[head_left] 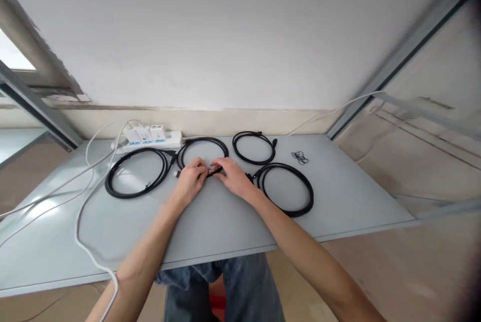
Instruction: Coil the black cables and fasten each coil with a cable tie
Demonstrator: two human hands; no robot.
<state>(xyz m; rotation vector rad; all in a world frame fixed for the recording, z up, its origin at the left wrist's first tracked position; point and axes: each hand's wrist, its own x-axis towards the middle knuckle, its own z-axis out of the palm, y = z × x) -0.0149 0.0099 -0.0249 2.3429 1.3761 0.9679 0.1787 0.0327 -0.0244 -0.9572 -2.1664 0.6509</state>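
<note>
A coiled black cable lies before me, and both hands are at its near side. My left hand is closed, thumb and fingertips pinching the cable. Close beside it, my right hand also pinches the cable, its fingertips nearly meeting the left ones. What sits between the fingertips is too small to make out. A plug end sticks out left of my left hand. To the left lies another black cable coil with a small tie on it. Two more coils lie right: a farther one and a nearer one.
A white power strip with chargers stands against the wall at the back left. White cords cross the table's left side and my left forearm. A small bunch of thin black ties lies right on the grey table. Metal posts flank both sides.
</note>
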